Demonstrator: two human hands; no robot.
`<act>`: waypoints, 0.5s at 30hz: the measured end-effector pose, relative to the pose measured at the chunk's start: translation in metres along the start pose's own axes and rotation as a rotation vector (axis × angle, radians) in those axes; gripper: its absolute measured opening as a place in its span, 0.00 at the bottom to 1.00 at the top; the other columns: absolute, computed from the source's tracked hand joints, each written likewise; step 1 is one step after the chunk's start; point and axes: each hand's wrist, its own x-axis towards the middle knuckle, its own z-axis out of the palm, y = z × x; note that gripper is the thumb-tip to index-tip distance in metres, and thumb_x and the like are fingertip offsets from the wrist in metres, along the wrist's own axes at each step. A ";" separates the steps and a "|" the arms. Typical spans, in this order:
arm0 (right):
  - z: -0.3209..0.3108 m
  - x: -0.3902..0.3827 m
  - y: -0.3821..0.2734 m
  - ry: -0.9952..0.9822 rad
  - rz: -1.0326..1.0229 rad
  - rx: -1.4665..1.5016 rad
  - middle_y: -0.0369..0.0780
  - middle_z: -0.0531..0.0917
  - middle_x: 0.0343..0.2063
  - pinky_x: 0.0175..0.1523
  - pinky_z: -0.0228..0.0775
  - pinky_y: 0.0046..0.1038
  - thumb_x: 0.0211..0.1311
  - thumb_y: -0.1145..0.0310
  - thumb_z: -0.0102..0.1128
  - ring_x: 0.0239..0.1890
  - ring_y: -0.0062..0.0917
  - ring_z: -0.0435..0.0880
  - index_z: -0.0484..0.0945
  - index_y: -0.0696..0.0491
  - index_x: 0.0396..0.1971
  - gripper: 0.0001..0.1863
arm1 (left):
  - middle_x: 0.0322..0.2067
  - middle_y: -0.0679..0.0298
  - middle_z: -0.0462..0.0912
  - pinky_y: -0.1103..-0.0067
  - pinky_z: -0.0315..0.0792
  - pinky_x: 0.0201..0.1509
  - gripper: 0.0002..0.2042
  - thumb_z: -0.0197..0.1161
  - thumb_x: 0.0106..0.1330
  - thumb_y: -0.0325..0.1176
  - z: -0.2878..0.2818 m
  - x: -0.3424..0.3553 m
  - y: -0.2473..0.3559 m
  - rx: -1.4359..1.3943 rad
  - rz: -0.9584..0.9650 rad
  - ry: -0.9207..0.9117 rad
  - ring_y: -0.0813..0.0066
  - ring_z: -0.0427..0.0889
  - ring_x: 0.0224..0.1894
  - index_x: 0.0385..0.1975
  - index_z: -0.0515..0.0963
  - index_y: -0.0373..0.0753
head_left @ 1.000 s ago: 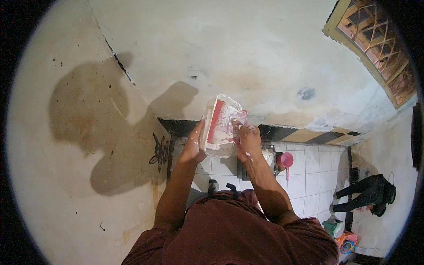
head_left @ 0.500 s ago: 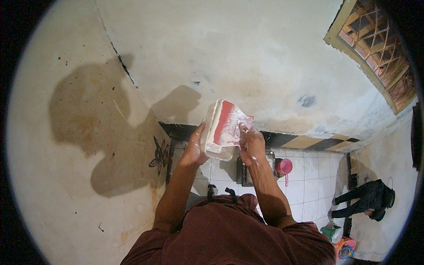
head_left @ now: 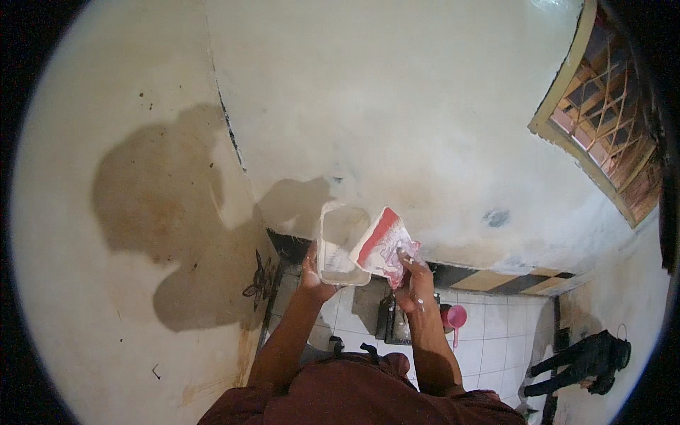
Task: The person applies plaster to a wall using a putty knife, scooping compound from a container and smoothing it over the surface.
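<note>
Gripping a long, clear tub (head_left: 343, 237) near the middle of the frame, the left hand (head_left: 312, 275) is curling around its left side. The tub is looking hard and see-through, with round corners and white stuff (head_left: 321, 241) sticking to its rim. To its right, the right hand (head_left: 416, 283) is pinching a flat red sheet (head_left: 381, 234) smeared with creamy white paste (head_left: 389, 258). The sheet is leaning, and one corner is overlapping the tub's right side; I cannot tell if they are touching.

At the left of the frame, a tan, stained wall (head_left: 85, 297) is wearing a big dark shadow (head_left: 159, 191). Across the upper middle, a pale, blotchy wall (head_left: 397, 106) is spreading out, with a black and tan band (head_left: 482, 278) running along its bottom. White tiles (head_left: 492, 350) are covering the floor below. At the upper right, a window (head_left: 610, 117) is showing criss-cross bars.

Lower in the middle, a dark boxy thing (head_left: 386, 320) is sitting on the floor, and the right forearm (head_left: 435, 350) is hiding part of it. Next to that arm, a round pink dipper (head_left: 457, 316) is pointing its handle down. At the lower right, dark clothes (head_left: 586, 365) with two long legs are showing.
</note>
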 end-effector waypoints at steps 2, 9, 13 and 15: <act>0.001 -0.001 -0.003 -0.100 0.078 -0.014 0.37 0.82 0.38 0.38 0.76 0.26 0.61 0.72 0.57 0.37 0.25 0.82 0.76 0.56 0.45 0.12 | 0.58 0.59 0.71 0.54 0.67 0.61 0.29 0.45 0.68 0.57 -0.021 -0.014 0.001 -0.023 0.049 -0.025 0.56 0.72 0.58 0.61 0.66 0.45; 0.002 -0.001 -0.014 -0.234 0.269 -0.080 0.38 0.82 0.34 0.29 0.76 0.27 0.57 0.72 0.62 0.32 0.26 0.83 0.75 0.54 0.42 0.13 | 0.60 0.60 0.70 0.46 0.64 0.60 0.33 0.50 0.63 0.62 -0.013 -0.075 -0.006 0.574 0.254 0.134 0.53 0.70 0.60 0.63 0.65 0.48; -0.017 0.008 -0.005 -0.264 0.421 0.015 0.39 0.81 0.40 0.38 0.76 0.27 0.57 0.72 0.62 0.41 0.25 0.82 0.76 0.55 0.44 0.14 | 0.64 0.58 0.64 0.49 0.65 0.61 0.35 0.53 0.62 0.58 0.032 -0.117 -0.019 0.645 0.363 0.224 0.52 0.67 0.63 0.66 0.60 0.45; -0.008 0.005 0.001 -0.337 0.431 0.048 0.39 0.79 0.46 0.46 0.74 0.27 0.58 0.72 0.61 0.47 0.26 0.79 0.74 0.55 0.46 0.15 | 0.63 0.57 0.65 0.50 0.65 0.61 0.35 0.54 0.62 0.57 0.042 -0.147 -0.028 0.168 0.386 0.176 0.52 0.67 0.62 0.66 0.60 0.45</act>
